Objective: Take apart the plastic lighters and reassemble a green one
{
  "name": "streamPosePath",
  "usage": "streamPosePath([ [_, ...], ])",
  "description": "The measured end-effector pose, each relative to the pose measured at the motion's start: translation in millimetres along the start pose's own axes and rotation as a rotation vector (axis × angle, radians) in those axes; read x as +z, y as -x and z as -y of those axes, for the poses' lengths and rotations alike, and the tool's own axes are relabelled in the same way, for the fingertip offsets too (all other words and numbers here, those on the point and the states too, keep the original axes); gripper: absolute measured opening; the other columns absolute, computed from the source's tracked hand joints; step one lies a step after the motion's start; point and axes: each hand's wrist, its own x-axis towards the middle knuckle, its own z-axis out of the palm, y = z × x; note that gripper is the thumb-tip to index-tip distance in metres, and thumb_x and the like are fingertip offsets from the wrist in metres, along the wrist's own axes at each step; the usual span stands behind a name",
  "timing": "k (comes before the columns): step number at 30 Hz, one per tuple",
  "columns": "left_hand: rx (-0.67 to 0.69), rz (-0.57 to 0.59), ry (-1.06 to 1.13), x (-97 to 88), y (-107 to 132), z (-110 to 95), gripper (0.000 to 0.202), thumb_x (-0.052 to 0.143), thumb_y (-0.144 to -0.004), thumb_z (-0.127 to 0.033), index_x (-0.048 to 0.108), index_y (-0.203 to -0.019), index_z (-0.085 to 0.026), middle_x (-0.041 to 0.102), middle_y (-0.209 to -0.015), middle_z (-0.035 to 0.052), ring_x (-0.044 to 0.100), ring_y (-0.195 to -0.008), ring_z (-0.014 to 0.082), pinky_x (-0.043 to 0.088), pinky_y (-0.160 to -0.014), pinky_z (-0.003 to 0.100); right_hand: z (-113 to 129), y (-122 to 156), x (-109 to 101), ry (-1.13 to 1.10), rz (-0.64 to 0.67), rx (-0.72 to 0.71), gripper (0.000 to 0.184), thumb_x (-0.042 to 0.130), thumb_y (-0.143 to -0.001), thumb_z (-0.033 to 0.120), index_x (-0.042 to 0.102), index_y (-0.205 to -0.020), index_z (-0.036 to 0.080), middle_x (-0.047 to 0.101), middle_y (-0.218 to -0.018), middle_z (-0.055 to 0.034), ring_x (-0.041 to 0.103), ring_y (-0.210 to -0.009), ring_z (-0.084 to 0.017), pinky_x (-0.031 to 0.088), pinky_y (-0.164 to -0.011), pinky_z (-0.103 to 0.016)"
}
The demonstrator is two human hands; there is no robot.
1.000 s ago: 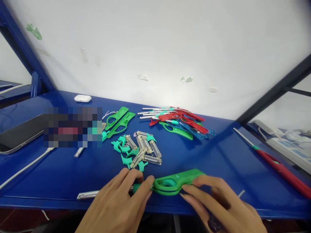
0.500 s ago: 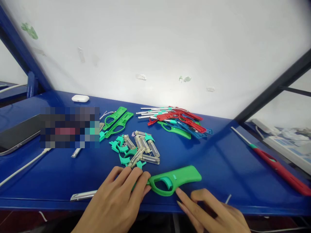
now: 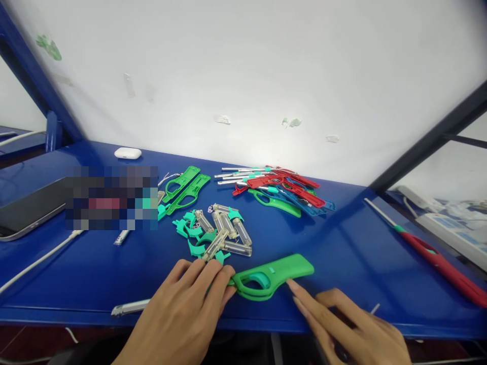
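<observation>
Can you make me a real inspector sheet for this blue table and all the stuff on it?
Surface: glossy blue table.
Things: green lighter, its metal tube poking past the left hand.
Hands: left holds the lighter's neck; right hand touches its handle with a fingertip.
Clutter: clear tanks and teal triggers heaped together; green shells; phone; white case; red lighter; blurred patch, unreadable.
Cables: white cable at left.
Surroundings: white wall with torn scraps.
</observation>
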Motion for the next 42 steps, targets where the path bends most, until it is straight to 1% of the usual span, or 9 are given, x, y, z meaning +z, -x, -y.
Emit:
streamPosePath([
  [5, 0.016, -0.017, -0.01, 1.0, 2, 0, 0.052, 0.024, -0.114, -0.01, 0.075, -0.112, -0.021, 0.083, -0.107, 0.0009, 0.076, -0.094, 0.0219, 0.052, -0.085, 0.039, -3, 6, 4, 0.005, -0.018, 0.036, 0.05, 0.053, -0.107, 0.012, 0.062, -0.154, 0.025, 0.071, -0.087, 0.0018, 0.068, -0.058, -0.006, 0.056, -0.058, -0.015],
  [10, 0.002, -0.034, -0.006, 5.8, 0, -3, 0.053, 0.024, -0.116, -0.012, 0.076, -0.112, -0.02, 0.083, -0.106, -0.0002, 0.075, -0.095, 0.0211, 0.049, -0.088, 0.04, -2, 6, 7, 0.0, -0.058, 0.097, 0.043, 0.054, -0.11, 0.018, 0.065, -0.151, 0.028, 0.071, -0.088, 0.0016, 0.067, -0.056, -0.006, 0.054, -0.055, -0.017],
  [14, -0.022, -0.021, 0.018, 7.1, -1, -5, 0.052, 0.025, -0.116, -0.013, 0.076, -0.112, -0.021, 0.082, -0.104, -0.0001, 0.074, -0.093, 0.0208, 0.048, -0.087, 0.039, -4, 8, 7, -0.001, -0.048, 0.119, 0.043, 0.055, -0.11, 0.018, 0.066, -0.151, 0.028, 0.07, -0.089, 0.001, 0.068, -0.057, -0.007, 0.055, -0.055, -0.017],
  [19, -0.032, -0.019, 0.045, 2.3, -2, -3, 0.051, 0.026, -0.116, -0.013, 0.076, -0.11, -0.021, 0.081, -0.103, -0.0002, 0.074, -0.091, 0.0209, 0.048, -0.086, 0.039, -9, 9, 5, 0.021, -0.061, 0.043, 0.046, 0.053, -0.107, 0.012, 0.068, -0.148, 0.026, 0.073, -0.098, -0.003, 0.072, -0.064, -0.007, 0.057, -0.061, -0.015],
  [22, -0.027, -0.015, 0.039, 2.7, -1, -3, 0.051, 0.026, -0.116, -0.013, 0.076, -0.11, -0.021, 0.081, -0.103, -0.0001, 0.074, -0.091, 0.0213, 0.048, -0.085, 0.039, -10, 9, 4, 0.011, -0.058, 0.011, 0.044, 0.054, -0.107, 0.013, 0.07, -0.146, 0.025, 0.074, -0.097, -0.0035, 0.074, -0.066, -0.008, 0.057, -0.061, -0.016],
  [29, -0.018, -0.008, 0.013, 4.7, 3, -2, 0.053, 0.023, -0.115, -0.012, 0.076, -0.113, -0.022, 0.081, -0.106, 0.0005, 0.074, -0.093, 0.0223, 0.048, -0.088, 0.041, -12, 15, 8, 0.017, -0.146, 0.157, 0.037, 0.058, -0.109, 0.02, 0.073, -0.14, 0.031, 0.073, -0.097, -0.0019, 0.077, -0.066, -0.01, 0.055, -0.053, -0.019],
  [35, 0.003, -0.031, 0.009, 5.3, 3, -3, 0.053, 0.025, -0.115, -0.01, 0.076, -0.11, -0.021, 0.082, -0.106, -0.0009, 0.074, -0.093, 0.0209, 0.046, -0.087, 0.041, -19, 12, 3, 0.088, -0.182, 0.159, 0.031, 0.056, -0.11, 0.022, 0.078, -0.132, 0.028, 0.073, -0.096, -0.0019, 0.075, -0.062, -0.009, 0.053, -0.05, -0.019],
  [39, -0.003, -0.024, 0.018, 6.7, 5, -4, 0.049, 0.027, -0.115, -0.011, 0.075, -0.113, -0.02, 0.082, -0.107, 0.0007, 0.074, -0.093, 0.0215, 0.046, -0.088, 0.04, -19, 11, 2, 0.058, -0.177, 0.166, 0.031, 0.055, -0.11, 0.019, 0.076, -0.131, 0.029, 0.072, -0.097, -0.0013, 0.076, -0.067, -0.008, 0.054, -0.054, -0.018],
  [42, -0.005, -0.031, 0.017, 10.2, 6, -6, 0.044, 0.029, -0.115, -0.012, 0.073, -0.117, -0.019, 0.082, -0.108, 0.0018, 0.074, -0.096, 0.0223, 0.045, -0.089, 0.041, -18, 12, 5, 0.029, -0.204, 0.186, 0.028, 0.057, -0.11, 0.019, 0.076, -0.128, 0.03, 0.071, -0.098, -0.0012, 0.077, -0.07, -0.008, 0.054, -0.055, -0.018],
])
